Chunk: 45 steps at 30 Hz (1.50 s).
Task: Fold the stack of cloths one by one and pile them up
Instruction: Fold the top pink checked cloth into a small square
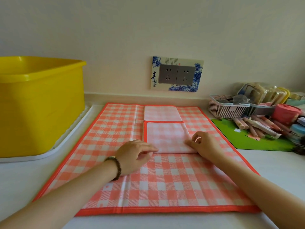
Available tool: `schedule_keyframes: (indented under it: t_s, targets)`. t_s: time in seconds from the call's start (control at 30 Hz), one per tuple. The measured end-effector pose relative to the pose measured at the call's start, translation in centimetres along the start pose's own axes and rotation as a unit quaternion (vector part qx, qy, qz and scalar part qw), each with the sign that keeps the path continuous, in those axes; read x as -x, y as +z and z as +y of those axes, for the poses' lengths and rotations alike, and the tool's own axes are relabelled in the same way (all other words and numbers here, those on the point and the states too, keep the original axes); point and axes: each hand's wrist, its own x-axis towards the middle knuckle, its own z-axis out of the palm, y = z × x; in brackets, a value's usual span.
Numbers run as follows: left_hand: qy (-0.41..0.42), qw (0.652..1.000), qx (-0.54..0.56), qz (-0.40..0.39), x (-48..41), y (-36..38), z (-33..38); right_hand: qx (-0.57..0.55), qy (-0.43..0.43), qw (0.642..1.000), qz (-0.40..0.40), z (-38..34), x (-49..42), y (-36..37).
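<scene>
A large orange-and-white checked cloth point(165, 182) with an orange border lies spread flat on the white counter. On its middle rests a folded checked cloth point(166, 138), pale side up, with an orange border along its left and far edges. Behind it lies another folded cloth point(162, 113). My left hand point(135, 156) rests at the near left corner of the middle folded cloth, fingers curled at its edge. My right hand point(203, 143) pinches the near right corner of the same cloth.
A big yellow plastic tub point(39, 103) stands on a white tray point(71, 136) at the left. At the right are a green mat point(247, 139), a pink basket point(227, 106), several tubes and jars. A double wall socket point(177, 74) is behind.
</scene>
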Motion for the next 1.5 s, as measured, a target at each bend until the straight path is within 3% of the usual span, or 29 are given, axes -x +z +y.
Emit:
schedule_keyframes:
  t_s: [0.07,0.13,0.27,0.57,1.07,1.2,1.33,1.4,1.5]
  targets:
    - [0.019,0.999,-0.042,-0.028,0.4,-0.2,0.1,0.030,-0.024,0.999,0.033,-0.6,0.8,0.0]
    - [0.023,0.995,-0.078,-0.062,0.7,-0.3,0.2,0.076,-0.109,0.990,0.037,-1.4,2.1,0.3]
    - [0.029,0.992,-0.097,-0.077,0.8,0.0,0.0,0.117,-0.257,0.948,-0.143,-3.7,5.6,1.2]
    - [0.023,0.990,-0.109,-0.085,0.9,0.0,-0.1,0.152,-0.268,0.917,-0.252,-3.0,6.5,0.4]
    - [-0.013,0.994,-0.070,-0.080,-0.2,-0.9,0.4,0.152,-0.202,0.929,-0.271,3.0,5.8,-4.5]
    - [-0.022,0.986,-0.127,-0.104,-1.9,-1.6,1.0,0.194,-0.214,0.938,-0.193,2.0,5.2,-4.7]
    - [0.042,0.954,-0.273,-0.119,-3.0,-1.2,1.8,0.208,-0.236,0.939,-0.137,1.0,4.9,-4.2]
    - [0.059,0.937,-0.326,-0.111,-3.2,-0.7,1.7,0.205,-0.243,0.940,-0.123,0.7,4.6,-3.7]
    - [0.088,0.939,-0.326,-0.070,-2.7,-0.7,1.0,0.168,-0.237,0.951,-0.108,0.3,4.1,-3.1]
